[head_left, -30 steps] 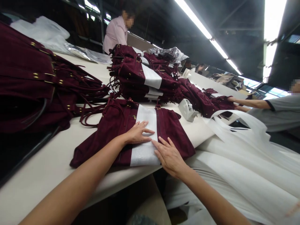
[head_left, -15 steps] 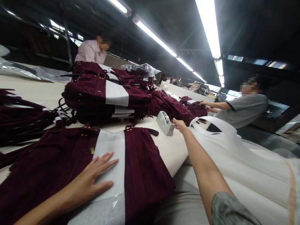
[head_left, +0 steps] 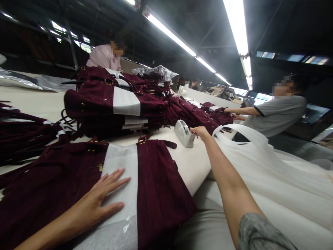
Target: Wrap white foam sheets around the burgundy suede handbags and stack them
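Note:
My left hand (head_left: 106, 196) lies flat with fingers spread on a white foam wrap (head_left: 121, 159). The wrap runs as a band around a maroon bag (head_left: 161, 180) lying on the table. Out ahead, my right hand (head_left: 201, 132) is closed in a pinch at the front end of a grey tape dispenser (head_left: 185, 135). What sits between its fingertips is too small to make out. A brown strap end (head_left: 170, 144) sticks out from the bag toward the dispenser, and a brass zipper pull (head_left: 100, 167) shows near my left hand.
Beyond the bag rises a stack of wrapped maroon bags (head_left: 101, 99), topped with clear plastic (head_left: 156, 73). Maroon straps (head_left: 23, 128) lie at left. White foam sheeting (head_left: 260, 170) bulges along the right. One co-worker (head_left: 104, 55) stands behind the stack, another (head_left: 278, 113) at right handles bags.
My right hand has shifted slightly at the dispenser's front end, still pinched. The left hand stays flat on the wrap. The view has turned a little.

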### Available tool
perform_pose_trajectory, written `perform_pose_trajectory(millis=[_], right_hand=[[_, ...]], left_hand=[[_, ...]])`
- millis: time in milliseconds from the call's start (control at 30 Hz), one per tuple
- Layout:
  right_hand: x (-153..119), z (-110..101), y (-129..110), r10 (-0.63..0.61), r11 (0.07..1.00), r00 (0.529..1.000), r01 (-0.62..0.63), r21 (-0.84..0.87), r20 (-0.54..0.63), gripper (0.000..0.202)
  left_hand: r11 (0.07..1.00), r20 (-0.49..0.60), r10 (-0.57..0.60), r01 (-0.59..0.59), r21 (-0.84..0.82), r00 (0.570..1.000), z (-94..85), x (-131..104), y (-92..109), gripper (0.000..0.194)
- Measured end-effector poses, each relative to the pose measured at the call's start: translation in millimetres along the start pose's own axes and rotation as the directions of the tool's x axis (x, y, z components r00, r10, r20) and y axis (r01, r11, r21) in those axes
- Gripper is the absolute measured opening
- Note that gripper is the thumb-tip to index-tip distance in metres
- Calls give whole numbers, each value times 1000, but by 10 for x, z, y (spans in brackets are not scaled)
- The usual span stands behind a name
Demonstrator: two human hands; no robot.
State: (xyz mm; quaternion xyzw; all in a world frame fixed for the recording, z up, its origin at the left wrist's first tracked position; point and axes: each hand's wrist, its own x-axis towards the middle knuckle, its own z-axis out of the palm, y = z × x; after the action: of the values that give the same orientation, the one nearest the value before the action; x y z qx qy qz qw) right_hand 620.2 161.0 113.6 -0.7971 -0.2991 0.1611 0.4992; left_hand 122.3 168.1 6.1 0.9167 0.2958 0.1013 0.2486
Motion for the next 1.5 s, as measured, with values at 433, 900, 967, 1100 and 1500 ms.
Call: perform_pose_trajectory(millis=[433, 900, 967, 1100, 1500], right_hand=[[-644, -85, 601, -174, 985, 981, 174, -10, -84, 28], [-769, 34, 765, -147, 934, 948, 40, -356, -281, 26], [-935, 17, 637, -170, 930, 941, 54, -363, -294, 25], [-1673, 116, 210, -255, 962, 947, 269, 47, -197, 31], [-4185, 1375, -435, -31, 894, 874, -193, 404, 485, 33]], left_hand=[[998, -17, 61, -61, 36, 998, 17, 18, -47, 61], [998, 94, 9, -2, -67, 996, -87, -46, 112, 65], [995, 116, -6, 17, -99, 993, -110, -52, 140, 68], [990, 122, -6, 23, -139, 993, -109, -47, 140, 71], [992, 108, 40, -27, -119, 993, -81, -23, 130, 49]])
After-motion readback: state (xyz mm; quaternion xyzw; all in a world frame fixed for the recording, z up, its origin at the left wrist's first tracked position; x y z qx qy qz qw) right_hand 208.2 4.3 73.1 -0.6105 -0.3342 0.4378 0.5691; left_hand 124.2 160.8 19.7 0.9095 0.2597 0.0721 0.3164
